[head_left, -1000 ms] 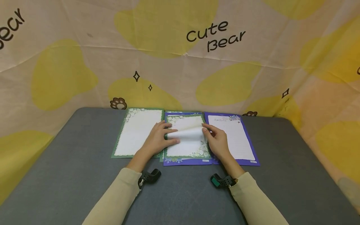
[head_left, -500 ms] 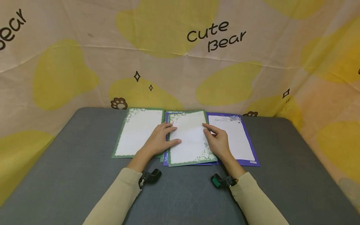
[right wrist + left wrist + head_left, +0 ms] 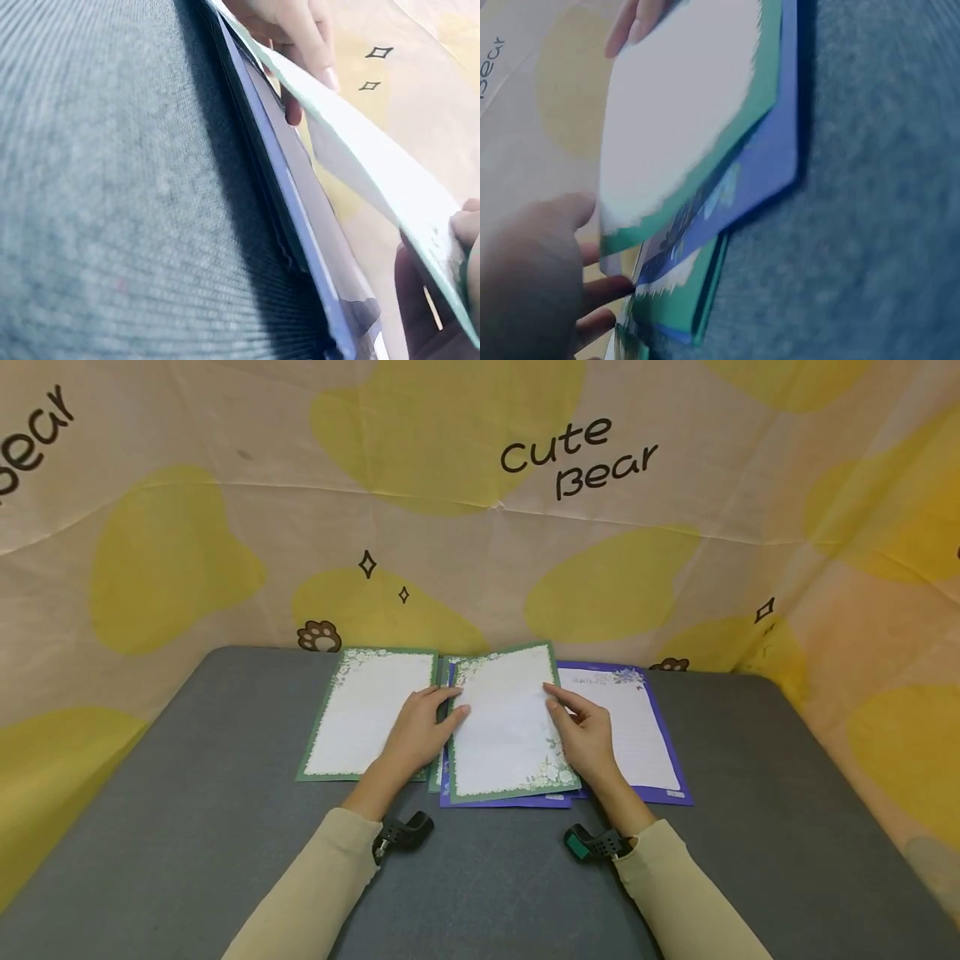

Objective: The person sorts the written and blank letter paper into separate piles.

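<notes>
A sheet of green-bordered floral stationery paper (image 3: 502, 727) is raised at a slant over a blue-bordered sheet (image 3: 769, 161). My right hand (image 3: 585, 731) pinches its right edge, thumb on the white face and fingers behind, as the right wrist view shows. My left hand (image 3: 416, 727) is at the opposite edge, its thumb and fingers extended. In the left wrist view, the left fingertips (image 3: 611, 291) reach the edges of the sheets underneath, while the thumb tip stays beside the raised sheet's edge. The raised sheet covers most of the blue-bordered one below.
Another green-bordered sheet (image 3: 375, 714) lies on the left, and a blue-bordered sheet with faint lines (image 3: 641, 735) on the right. All rest near the back of the grey table (image 3: 495, 877). A yellow-patterned cloth (image 3: 465, 527) hangs behind it.
The green-bordered sheet, curled over one second ago, is now flattened out and tilted up to the right. My left thumb has drawn back toward its edge. The blue-bordered sheet below has shifted slightly toward me.
</notes>
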`<state>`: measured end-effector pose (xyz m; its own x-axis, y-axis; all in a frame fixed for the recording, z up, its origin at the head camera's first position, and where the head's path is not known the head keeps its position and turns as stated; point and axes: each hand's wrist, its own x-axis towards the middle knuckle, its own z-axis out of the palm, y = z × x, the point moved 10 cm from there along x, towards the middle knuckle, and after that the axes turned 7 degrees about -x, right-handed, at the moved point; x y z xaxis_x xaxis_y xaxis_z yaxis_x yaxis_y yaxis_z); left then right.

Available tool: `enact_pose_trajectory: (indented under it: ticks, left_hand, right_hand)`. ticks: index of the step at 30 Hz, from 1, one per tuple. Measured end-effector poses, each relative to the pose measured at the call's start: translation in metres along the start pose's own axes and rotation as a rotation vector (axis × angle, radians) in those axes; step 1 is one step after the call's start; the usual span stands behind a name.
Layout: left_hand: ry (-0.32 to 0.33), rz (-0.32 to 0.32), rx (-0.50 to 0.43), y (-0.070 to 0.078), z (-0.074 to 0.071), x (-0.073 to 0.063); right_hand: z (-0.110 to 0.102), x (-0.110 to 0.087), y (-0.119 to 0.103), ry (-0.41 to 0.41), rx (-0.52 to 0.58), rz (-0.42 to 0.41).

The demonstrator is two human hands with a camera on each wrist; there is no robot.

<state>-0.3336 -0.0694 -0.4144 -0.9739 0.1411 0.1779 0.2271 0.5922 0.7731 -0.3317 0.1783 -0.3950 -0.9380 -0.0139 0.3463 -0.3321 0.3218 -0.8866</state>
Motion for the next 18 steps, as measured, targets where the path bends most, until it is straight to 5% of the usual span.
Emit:
enact_pose_trajectory:
  ticks: [11, 16, 18]
  left_hand:
    - [0.174, 0.018, -0.357, 0.003, -0.014, 0.000]
    - [0.191, 0.022, -0.459, 0.006, -0.016, -0.001]
    - [0.180, 0.027, -0.473, 0.008, -0.016, 0.000]
  right_hand:
    - [-0.005, -0.003, -0.010, 0.033, 0.002, 0.010]
    - [-0.006, -0.007, -0.030, 0.016, -0.041, 0.046]
    - [-0.007, -0.005, -0.022, 0.017, -0.052, 0.064]
